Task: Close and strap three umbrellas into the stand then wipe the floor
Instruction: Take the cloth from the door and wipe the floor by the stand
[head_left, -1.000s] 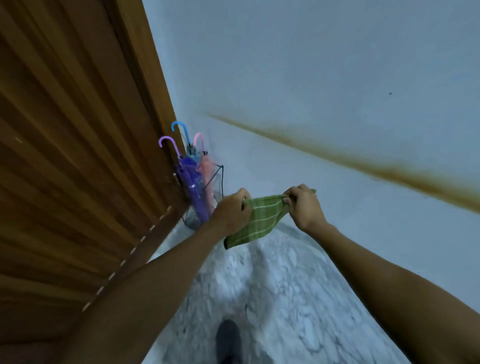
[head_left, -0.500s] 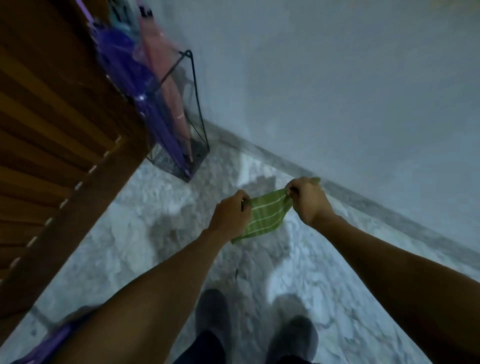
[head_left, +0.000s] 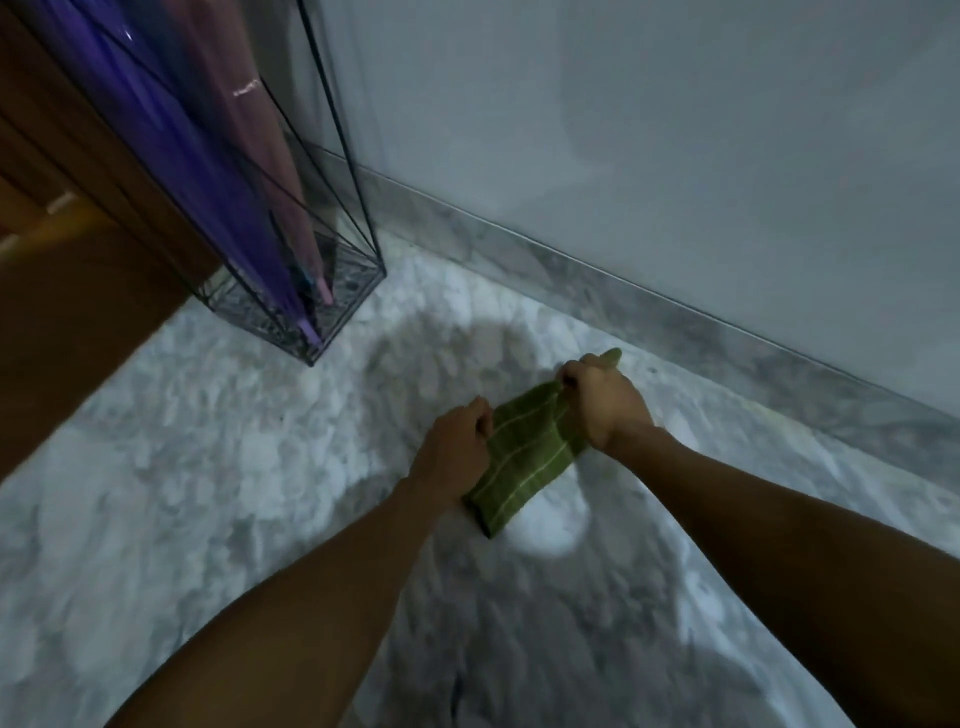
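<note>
A green striped cloth hangs stretched between my two hands, low over the marble floor. My left hand pinches its left edge and my right hand grips its right end, a green tip sticking out above the fist. At the upper left stands a black wire umbrella stand in the corner. A closed purple umbrella and a closed pink umbrella lean inside it, tips down on its mesh base. A third umbrella shows only as a dark tip between them.
A wooden door fills the left side behind the stand. A pale wall with a marble skirting runs from the stand to the right. A bright patch of light lies on the floor under the cloth.
The view has dropped from the umbrella handles to the floor. Both hands have lowered with the cloth held between them, and the stand now looms close at upper left.
</note>
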